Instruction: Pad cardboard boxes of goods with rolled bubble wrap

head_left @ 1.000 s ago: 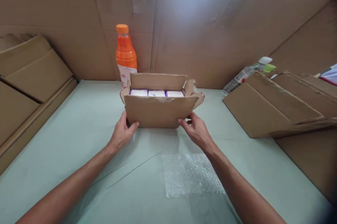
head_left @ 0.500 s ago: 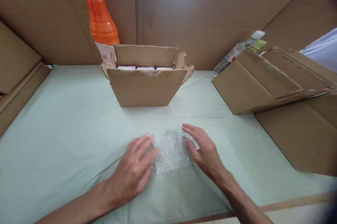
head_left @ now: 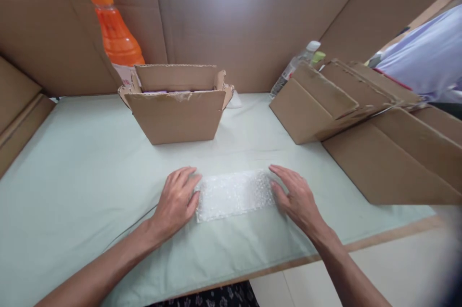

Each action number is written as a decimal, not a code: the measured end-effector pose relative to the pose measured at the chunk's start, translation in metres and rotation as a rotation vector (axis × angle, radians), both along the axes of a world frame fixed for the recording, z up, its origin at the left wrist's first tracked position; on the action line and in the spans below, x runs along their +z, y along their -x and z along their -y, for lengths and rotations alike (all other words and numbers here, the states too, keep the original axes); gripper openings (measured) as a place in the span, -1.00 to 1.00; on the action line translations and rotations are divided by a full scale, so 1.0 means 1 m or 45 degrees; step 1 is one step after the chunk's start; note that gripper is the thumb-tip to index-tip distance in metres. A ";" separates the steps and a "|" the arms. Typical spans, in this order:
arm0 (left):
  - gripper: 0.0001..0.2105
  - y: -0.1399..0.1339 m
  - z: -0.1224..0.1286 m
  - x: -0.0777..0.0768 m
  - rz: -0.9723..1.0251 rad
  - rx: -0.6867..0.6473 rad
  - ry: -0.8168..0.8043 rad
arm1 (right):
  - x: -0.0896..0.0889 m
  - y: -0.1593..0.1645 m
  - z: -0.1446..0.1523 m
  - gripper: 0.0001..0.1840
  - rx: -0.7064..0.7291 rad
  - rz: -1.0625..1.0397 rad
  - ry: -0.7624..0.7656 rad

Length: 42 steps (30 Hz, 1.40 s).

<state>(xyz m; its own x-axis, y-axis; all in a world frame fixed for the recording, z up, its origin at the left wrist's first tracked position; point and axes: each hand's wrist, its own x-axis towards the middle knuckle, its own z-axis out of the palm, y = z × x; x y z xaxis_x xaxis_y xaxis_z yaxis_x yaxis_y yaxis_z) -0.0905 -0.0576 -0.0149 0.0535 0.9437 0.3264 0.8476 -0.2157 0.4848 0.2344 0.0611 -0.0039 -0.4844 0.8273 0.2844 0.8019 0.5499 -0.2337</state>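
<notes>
A clear sheet of bubble wrap point(head_left: 236, 195) lies flat on the pale green cloth, longer from left to right than from front to back. At its left end rests my left hand point(head_left: 178, 196), fingers apart and gently bent, the tips by the sheet's edge. My right hand point(head_left: 295, 195) is at the other end, thumb and fingers spread beside the wrap. Neither hand grips the sheet; whether the fingertips touch it is hard to tell. Behind it stands an open cardboard box point(head_left: 176, 117) with purple-edged items point(head_left: 180, 91) inside, mostly hidden by its front wall.
An orange drink bottle point(head_left: 117, 32) stands behind the box at the left. To the right are two cardboard boxes point(head_left: 306, 105) point(head_left: 393, 162), with a clear bottle point(head_left: 292, 69) leaning behind them. A thin dark cord point(head_left: 132, 225) runs near my left forearm. Cardboard walls point(head_left: 231, 23) enclose the back.
My hands have moved further apart, and the bubble wrap now shows as a longer strip between them. The camera view has shifted to the right.
</notes>
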 end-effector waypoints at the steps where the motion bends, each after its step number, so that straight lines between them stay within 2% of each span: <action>1: -0.68 -0.003 -0.005 -0.001 -0.046 0.065 0.013 | 0.003 0.009 -0.005 -0.57 0.052 0.018 0.032; 4: -0.81 -0.010 -0.018 -0.003 -0.060 0.128 0.070 | 0.012 0.036 -0.019 -0.64 0.161 0.176 0.188; 7: -0.83 -0.004 -0.020 0.009 0.009 0.102 0.071 | 0.029 0.052 -0.026 -0.77 0.222 0.248 0.258; 10: -0.82 0.017 -0.009 0.036 0.078 0.108 -0.082 | 0.048 0.064 -0.019 -0.82 0.311 -0.002 0.073; 13: -0.82 0.046 0.015 0.056 0.010 0.101 -0.383 | 0.053 0.080 -0.003 -0.80 0.477 -0.278 -0.147; 15: -0.80 0.064 0.036 0.054 -0.138 0.037 -0.399 | 0.043 0.087 0.007 -0.76 0.620 -0.276 -0.170; 18: -0.73 0.082 0.065 0.039 -0.237 -0.087 -0.134 | 0.022 0.087 0.016 -0.70 0.790 -0.088 -0.035; 21: -0.62 0.085 0.076 0.029 -0.166 -0.045 -0.034 | 0.017 0.089 0.018 -0.66 0.732 -0.054 0.064; 24: -0.65 0.073 0.058 0.026 -0.101 0.015 -0.121 | 0.026 0.113 0.023 -0.66 0.668 -0.114 0.097; 28: -0.69 0.058 0.028 0.015 -0.087 -0.119 -0.051 | 0.021 0.146 0.034 -0.64 0.895 -0.021 0.206; 30: -0.67 0.061 0.025 0.009 -0.039 -0.175 -0.004 | 0.013 0.142 0.032 -0.71 0.924 -0.026 0.244; 32: -0.64 0.071 0.025 0.008 0.077 -0.167 -0.023 | 0.010 0.129 0.021 -0.78 0.777 -0.157 0.245; 33: -0.64 0.078 0.024 0.010 0.153 -0.113 -0.049 | 0.010 0.122 0.012 -0.80 0.661 -0.243 0.250; 35: -0.62 0.094 0.013 0.017 0.321 0.140 -0.091 | 0.016 0.117 -0.015 -0.76 0.419 -0.394 0.295; 38: -0.46 0.112 -0.027 0.025 0.620 0.557 -0.083 | 0.024 0.138 -0.060 -0.54 0.199 -0.590 0.452; 40: -0.38 0.116 -0.058 0.026 0.840 0.622 -0.047 | 0.026 0.163 -0.084 -0.41 0.183 -0.714 0.582; 42: -0.40 0.116 -0.078 0.024 0.971 0.592 -0.011 | 0.024 0.183 -0.095 -0.37 0.189 -0.780 0.667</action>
<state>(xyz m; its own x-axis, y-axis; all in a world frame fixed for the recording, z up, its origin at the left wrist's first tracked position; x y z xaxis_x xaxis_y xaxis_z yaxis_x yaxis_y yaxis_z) -0.2061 0.0204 0.0094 -0.5685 0.8132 0.1243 0.2983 0.0630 0.9524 0.0512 0.1557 0.0196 -0.4833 0.8660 0.1286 0.3763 0.3381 -0.8626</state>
